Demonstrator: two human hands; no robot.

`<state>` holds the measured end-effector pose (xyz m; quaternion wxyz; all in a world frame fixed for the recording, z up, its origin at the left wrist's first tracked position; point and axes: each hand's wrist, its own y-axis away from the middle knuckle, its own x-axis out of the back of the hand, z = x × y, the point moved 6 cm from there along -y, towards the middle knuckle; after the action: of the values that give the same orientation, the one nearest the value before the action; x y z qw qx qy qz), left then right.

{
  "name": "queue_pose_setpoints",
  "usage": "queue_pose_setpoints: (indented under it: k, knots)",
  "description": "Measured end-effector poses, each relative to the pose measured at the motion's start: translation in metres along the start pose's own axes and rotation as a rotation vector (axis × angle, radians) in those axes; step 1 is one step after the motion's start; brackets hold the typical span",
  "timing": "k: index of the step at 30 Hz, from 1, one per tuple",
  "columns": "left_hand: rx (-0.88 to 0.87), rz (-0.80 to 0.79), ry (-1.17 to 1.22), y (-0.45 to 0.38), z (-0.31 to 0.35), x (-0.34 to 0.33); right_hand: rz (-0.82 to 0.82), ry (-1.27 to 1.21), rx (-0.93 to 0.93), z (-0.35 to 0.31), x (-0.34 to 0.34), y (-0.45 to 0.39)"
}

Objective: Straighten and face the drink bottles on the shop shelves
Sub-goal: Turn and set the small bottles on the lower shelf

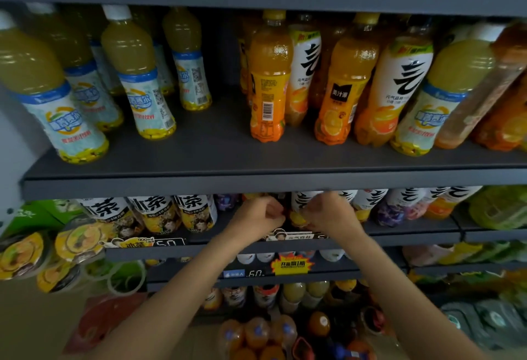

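Both my hands reach into the second shelf (413,236) from above. My right hand (328,214) grips the lower part of a white-labelled bottle (303,200) with black characters and a yellow base. My left hand (256,217) is just left of it, fingers curled round a dark bottle (281,203) with a red patch; motion blur hides the details. More white-labelled bottles (399,203) stand in a row to the right. On the shelf above, an orange juice bottle (268,80) shows its barcode side, and the one beside it (342,88) faces front.
Pale yellow drinks with blue-white labels (142,80) stand scattered at the upper left, with a wide gap in the middle of that upper shelf (222,185). Tea bottles (196,211) fill the second shelf's left. Lower shelves hold more bottles; shrink-wrapped packs (79,240) sit at the left.
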<state>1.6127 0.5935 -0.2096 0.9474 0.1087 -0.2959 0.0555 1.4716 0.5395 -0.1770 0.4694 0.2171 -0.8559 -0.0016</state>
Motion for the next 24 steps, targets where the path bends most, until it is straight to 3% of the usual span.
queue_pose_setpoints:
  k: [2,4,6,8,9,11,15,19,24]
  knots:
    - [-0.119,-0.058,0.026,0.017,0.024,0.02,-0.079,-0.192,0.108,-0.029,0.021,0.012]
    - [-0.17,-0.106,0.12,0.031,0.043,0.041,-0.04,-0.293,0.251,-0.064,0.048,0.019]
    - [-0.2,-0.062,0.198,0.04,0.057,0.064,0.142,-0.271,0.384,-0.097,0.074,0.017]
    - [-0.232,0.091,0.201,0.043,0.065,0.089,0.36,-0.211,0.446,-0.123,0.092,0.008]
    - [-0.247,0.178,0.193,0.045,0.068,0.102,0.415,-0.204,0.445,-0.133,0.096,0.0]
    - [-0.268,0.313,0.184,0.049,0.071,0.125,0.366,-0.218,0.349,-0.146,0.091,-0.025]
    - [-0.269,0.432,0.155,0.059,0.062,0.155,0.318,-0.215,0.174,-0.149,0.074,-0.056]
    - [-0.22,0.508,0.148,0.066,0.043,0.169,0.436,-0.179,0.22,-0.154,0.071,-0.052]
    - [-0.155,0.486,0.071,0.054,0.034,0.167,0.401,-0.097,0.306,-0.168,0.057,-0.04]
